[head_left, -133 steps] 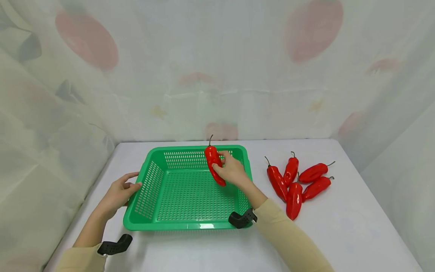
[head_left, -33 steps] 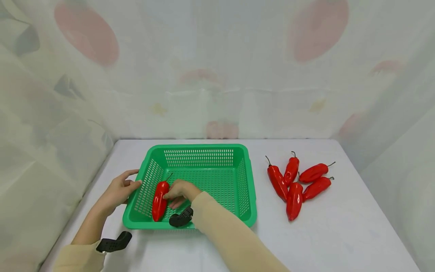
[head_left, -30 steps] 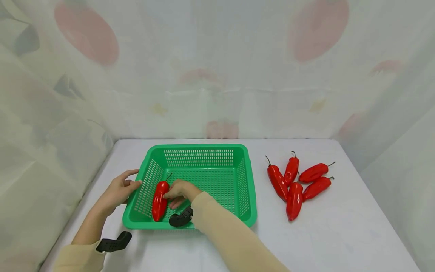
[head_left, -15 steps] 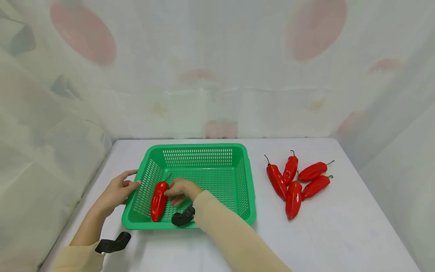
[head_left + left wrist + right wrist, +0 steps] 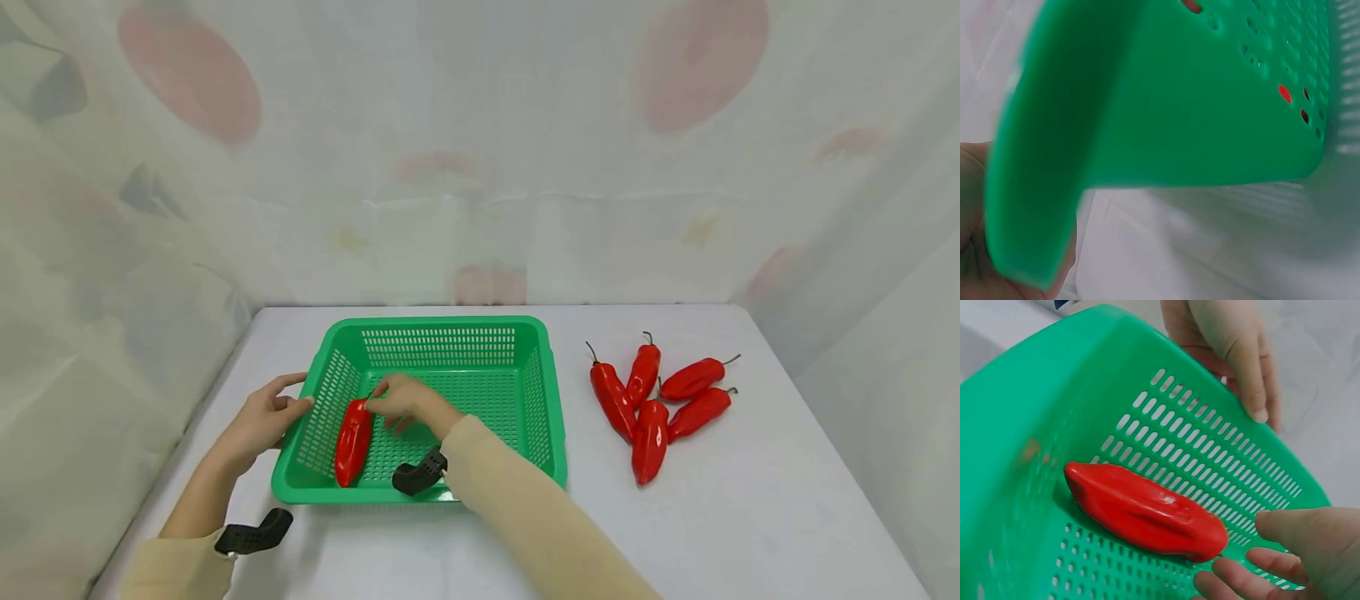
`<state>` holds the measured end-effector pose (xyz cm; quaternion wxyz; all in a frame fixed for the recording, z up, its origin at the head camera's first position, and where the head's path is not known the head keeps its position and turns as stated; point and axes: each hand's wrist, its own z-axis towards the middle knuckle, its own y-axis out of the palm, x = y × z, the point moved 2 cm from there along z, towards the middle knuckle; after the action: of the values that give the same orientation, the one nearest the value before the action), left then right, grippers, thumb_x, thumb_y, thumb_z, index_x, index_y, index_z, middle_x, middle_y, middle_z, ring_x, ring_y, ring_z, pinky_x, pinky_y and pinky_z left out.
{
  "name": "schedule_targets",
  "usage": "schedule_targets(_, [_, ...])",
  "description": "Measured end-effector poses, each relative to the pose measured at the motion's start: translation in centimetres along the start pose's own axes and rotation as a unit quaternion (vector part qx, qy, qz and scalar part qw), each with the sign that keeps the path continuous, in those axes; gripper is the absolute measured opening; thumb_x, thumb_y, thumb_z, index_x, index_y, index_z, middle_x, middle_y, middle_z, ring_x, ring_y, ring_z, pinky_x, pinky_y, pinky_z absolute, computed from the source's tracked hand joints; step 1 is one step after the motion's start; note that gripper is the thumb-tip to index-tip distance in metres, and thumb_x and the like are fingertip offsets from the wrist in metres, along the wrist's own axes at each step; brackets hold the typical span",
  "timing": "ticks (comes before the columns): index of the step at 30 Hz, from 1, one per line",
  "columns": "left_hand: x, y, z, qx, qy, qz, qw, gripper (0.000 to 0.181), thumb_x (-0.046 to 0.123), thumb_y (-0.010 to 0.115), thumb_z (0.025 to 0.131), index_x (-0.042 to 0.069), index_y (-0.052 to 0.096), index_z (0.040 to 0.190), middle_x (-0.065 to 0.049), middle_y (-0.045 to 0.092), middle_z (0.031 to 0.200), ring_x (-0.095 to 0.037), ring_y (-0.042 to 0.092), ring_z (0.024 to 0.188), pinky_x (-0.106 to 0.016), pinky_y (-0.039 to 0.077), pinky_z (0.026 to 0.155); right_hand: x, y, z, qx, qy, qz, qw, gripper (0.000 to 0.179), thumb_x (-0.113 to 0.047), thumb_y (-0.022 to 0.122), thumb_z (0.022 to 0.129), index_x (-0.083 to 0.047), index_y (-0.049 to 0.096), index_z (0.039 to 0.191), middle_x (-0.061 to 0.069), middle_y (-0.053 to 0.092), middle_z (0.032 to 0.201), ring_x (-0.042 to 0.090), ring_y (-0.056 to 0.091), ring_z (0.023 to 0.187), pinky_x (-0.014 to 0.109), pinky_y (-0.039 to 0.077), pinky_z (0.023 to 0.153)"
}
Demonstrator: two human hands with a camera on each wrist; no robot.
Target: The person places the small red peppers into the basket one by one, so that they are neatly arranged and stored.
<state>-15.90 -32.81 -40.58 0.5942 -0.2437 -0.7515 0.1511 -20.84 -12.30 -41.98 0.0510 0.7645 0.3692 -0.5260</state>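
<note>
A green plastic basket with slotted walls stands on the table. My left hand grips its left rim, thumb on top and fingers outside, as the right wrist view also shows. Inside, along the left wall, lies a red chili pepper with its stem end away from me. My right hand is over the basket beside that stem end. In the right wrist view, its relaxed fingers are spread and apart from the pepper. The stem is mostly hidden by the hand in the head view.
Several more red chili peppers lie grouped on the white table to the right of the basket. Patterned cloth walls enclose the table at the back and sides.
My right hand brought the pepper from above the basket's right part down to its left side. It has since let go and shifted slightly away and right. My left hand stays on the rim.
</note>
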Motion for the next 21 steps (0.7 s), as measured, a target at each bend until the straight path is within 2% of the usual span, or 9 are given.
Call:
schedule_targets(3, [0.0, 0.0, 0.1, 0.001, -0.003, 0.0, 1.0, 0.062, 0.028, 0.049, 0.096, 0.003, 0.019, 0.144, -0.022, 0.059, 0.096, -0.023, 0.065, 0.073, -0.038, 0.056, 0.06, -0.1, -0.7, -0.1, 0.005, -0.026, -0.027, 0.9993, 0.032, -0.021, 0.058, 0.091, -0.003, 0.054, 0.118, 0.011, 0.06, 0.1, 0.03, 0.064, 0.091, 0.04, 0.055, 0.073])
schedule_targets(6, [-0.1, 0.0, 0.1, 0.001, -0.005, 0.001, 1.0, 0.063, 0.029, 0.049, 0.096, 0.004, 0.018, 0.145, -0.022, 0.059, 0.097, -0.023, 0.065, 0.073, -0.039, 0.056, 0.06, -0.3, -1.3, -0.3, 0.017, -0.054, -0.057, 0.9968, 0.03, -0.024, 0.058, 0.091, -0.006, 0.056, 0.114, 0.009, 0.062, 0.093, 0.026, 0.065, 0.084, 0.036, 0.056, 0.068])
schedule_targets(10, [-0.4, 0.0, 0.3, -0.001, -0.007, 0.001, 1.0, 0.063, 0.029, 0.048, 0.096, 0.004, 0.018, 0.145, -0.022, 0.059, 0.099, -0.023, 0.065, 0.074, -0.039, 0.056, 0.061, -0.5, -2.0, -0.8, 0.025, -0.078, -0.071, 0.994, 0.027, -0.026, 0.058, 0.09, -0.009, 0.058, 0.111, 0.008, 0.064, 0.08, 0.017, 0.063, 0.066, 0.031, 0.055, 0.06])
schedule_targets(14, [-0.4, -0.1, 0.3, -0.001, -0.007, 0.005, 1.0, 0.063, 0.03, 0.048, 0.096, 0.003, 0.018, 0.145, -0.023, 0.058, 0.101, -0.023, 0.065, 0.074, -0.039, 0.056, 0.061, -0.8, -2.5, -1.4, 0.03, -0.106, -0.084, 0.9903, 0.029, -0.027, 0.057, 0.091, -0.009, 0.058, 0.113, 0.005, 0.063, 0.075, 0.012, 0.056, 0.054, 0.026, 0.051, 0.053])
schedule_targets(17, [-0.4, -0.1, 0.3, -0.001, -0.007, 0.005, 1.0, 0.063, 0.03, 0.048, 0.096, 0.003, 0.018, 0.144, -0.023, 0.058, 0.101, -0.023, 0.065, 0.074, -0.039, 0.056, 0.062, -1.0, -2.8, -2.0, 0.039, -0.141, -0.11, 0.9831, 0.032, -0.028, 0.056, 0.091, -0.009, 0.058, 0.116, 0.002, 0.064, 0.08, 0.01, 0.055, 0.056, 0.024, 0.048, 0.052])
schedule_targets(21, [-0.4, 0.0, 0.2, -0.003, -0.008, 0.005, 0.9999, 0.063, 0.03, 0.049, 0.096, 0.003, 0.018, 0.144, -0.022, 0.058, 0.1, -0.023, 0.065, 0.074, -0.039, 0.056, 0.062, -1.5, -3.3, -3.1, 0.057, -0.184, -0.142, 0.971, 0.031, -0.029, 0.056, 0.091, -0.01, 0.059, 0.116, -0.001, 0.063, 0.089, 0.007, 0.057, 0.069, 0.02, 0.046, 0.058])
